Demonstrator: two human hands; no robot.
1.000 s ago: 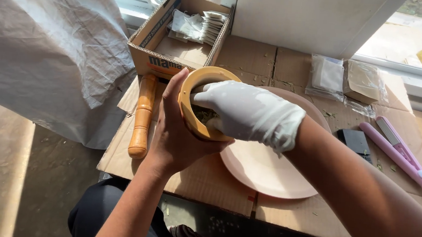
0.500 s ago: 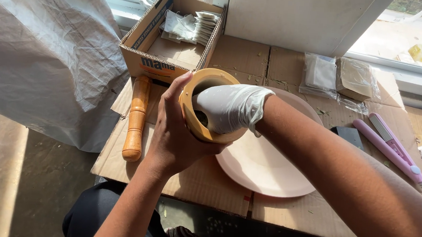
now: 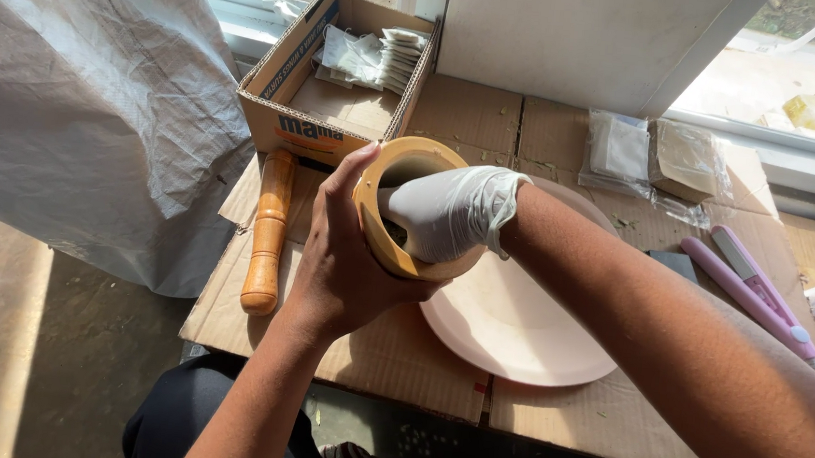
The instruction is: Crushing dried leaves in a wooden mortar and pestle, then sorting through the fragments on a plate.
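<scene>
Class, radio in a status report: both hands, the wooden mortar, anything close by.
Left hand grips round wooden mortar, tilted over pale round plate. Gloved right hand reaches inside. Wooden pestle lies left, apart.

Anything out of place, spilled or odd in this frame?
Only small things. Green flecks lie scattered on the cardboard sheet behind the pale plate. The wooden mortar is held tipped on its side over the plate, with the gloved right hand reaching inside. Nothing looks damaged.

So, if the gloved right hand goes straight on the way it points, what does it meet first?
The right hand points into the tilted wooden mortar; it would probably first meet the dark material on the inner wall, though depth is unclear.
</scene>
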